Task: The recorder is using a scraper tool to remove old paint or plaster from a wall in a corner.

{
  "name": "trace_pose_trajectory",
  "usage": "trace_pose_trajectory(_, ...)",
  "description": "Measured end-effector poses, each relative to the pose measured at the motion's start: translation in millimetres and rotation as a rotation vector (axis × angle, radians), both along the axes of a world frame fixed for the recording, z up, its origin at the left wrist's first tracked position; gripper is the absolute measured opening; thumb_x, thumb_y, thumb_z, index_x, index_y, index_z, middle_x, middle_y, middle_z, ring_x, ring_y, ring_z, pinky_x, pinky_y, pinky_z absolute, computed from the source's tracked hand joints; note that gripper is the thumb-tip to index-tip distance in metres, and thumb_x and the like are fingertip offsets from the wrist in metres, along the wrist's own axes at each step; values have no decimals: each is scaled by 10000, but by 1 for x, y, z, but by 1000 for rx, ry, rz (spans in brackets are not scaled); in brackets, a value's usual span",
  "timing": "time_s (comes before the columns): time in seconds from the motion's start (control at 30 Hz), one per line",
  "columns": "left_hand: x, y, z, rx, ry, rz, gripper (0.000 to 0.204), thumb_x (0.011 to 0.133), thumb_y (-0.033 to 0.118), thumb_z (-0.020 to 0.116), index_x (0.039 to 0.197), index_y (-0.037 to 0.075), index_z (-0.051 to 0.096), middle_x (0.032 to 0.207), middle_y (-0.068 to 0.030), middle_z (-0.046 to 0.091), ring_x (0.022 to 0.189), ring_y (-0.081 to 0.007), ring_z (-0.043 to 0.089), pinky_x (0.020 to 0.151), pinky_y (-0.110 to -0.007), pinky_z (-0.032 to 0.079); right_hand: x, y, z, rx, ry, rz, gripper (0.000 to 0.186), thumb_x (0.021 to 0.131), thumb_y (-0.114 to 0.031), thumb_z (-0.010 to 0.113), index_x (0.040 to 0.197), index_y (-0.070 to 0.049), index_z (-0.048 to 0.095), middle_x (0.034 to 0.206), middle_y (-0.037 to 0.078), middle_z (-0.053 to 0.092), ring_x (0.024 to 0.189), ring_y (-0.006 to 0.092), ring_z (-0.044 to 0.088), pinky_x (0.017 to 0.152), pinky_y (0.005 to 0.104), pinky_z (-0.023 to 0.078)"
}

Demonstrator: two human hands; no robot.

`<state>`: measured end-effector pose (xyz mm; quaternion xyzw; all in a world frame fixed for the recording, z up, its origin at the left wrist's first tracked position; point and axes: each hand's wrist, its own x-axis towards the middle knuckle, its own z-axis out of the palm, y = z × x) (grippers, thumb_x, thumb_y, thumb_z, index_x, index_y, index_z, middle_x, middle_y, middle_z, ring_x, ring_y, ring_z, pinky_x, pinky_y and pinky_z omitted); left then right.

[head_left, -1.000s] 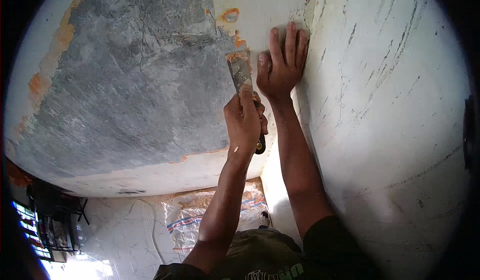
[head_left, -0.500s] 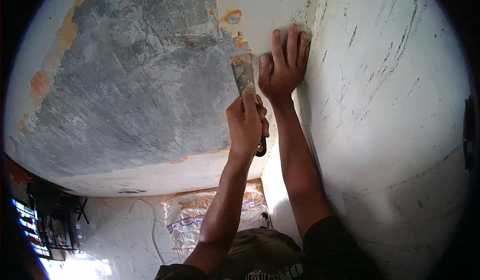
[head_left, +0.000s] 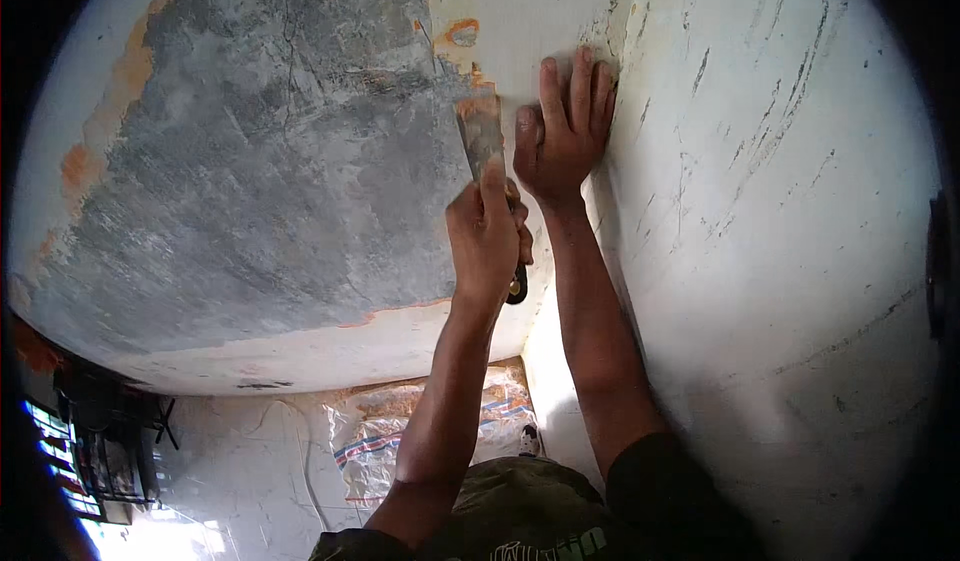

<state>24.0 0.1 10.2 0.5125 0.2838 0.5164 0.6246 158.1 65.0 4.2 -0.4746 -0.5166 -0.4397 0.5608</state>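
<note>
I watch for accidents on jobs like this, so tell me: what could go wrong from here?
The scraper in the left hand is close beside the right hand, which rests on the wall; a sideways slip might nick the right thumb.

The left thumb lies along the metal, so it might slide forward if the scraper jams.

The wrinkled plastic sheet on the floor might shift if stepped on.

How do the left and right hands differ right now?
The left hand is closed around the scraper; the right hand holds no tool. The left hand is curled, while the right hand lies open against the pale wall. The left hand sits lower in the picture than the right hand. Both are bare.
</note>
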Motion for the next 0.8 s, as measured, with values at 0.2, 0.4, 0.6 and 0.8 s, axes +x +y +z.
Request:
trace_pose_trajectory(0.2, 0, 4, -4, 38, -25, -16, 380, 1033, 352, 386, 816, 58, 492, 568, 3, 428, 366, -83, 428, 325, -257, 343, 1, -1, -2, 9, -19, -16, 449, 909, -297, 474, 1304, -112, 578, 1471, 168, 403, 1369, 412, 321, 1121, 539, 232)
trace_pose_trajectory(0.4, -3, -6, -16, -49, 23, -38, 398, 1030, 362, 390, 795, 58, 493, 568, -3, 432, 365, -87, 425, 332, -255, 348, 1, -2, 1, -1, -12, -23, 440, 907, -280, 471, 1292, -98, 584, 1468, 168, 407, 1367, 408, 325, 1122, 528, 237)
trace_pose_trajectory(0.6, 0, 7, 7, 53, -36, -25, 383, 1028, 355, 397, 800, 64, 497, 566, -2, 426, 364, -86, 421, 331, -267, 338, 0, 0, -1, 11, -13, -34, 435, 907, -283, 471, 1286, -106, 591, 1473, 165, 403, 1371, 400, 323, 1126, 525, 231)
trace_pose_trajectory(0.8, -4, -3, -18, 34, -12, -15, 381, 1032, 336, 393, 805, 47, 496, 567, -1, 426, 361, -83, 411, 332, -266, 342, -3, -2, 0, -16, 8, -14, 435, 906, -293, 474, 1288, -124, 593, 1472, 155, 407, 1370, 398, 326, 1125, 526, 231)
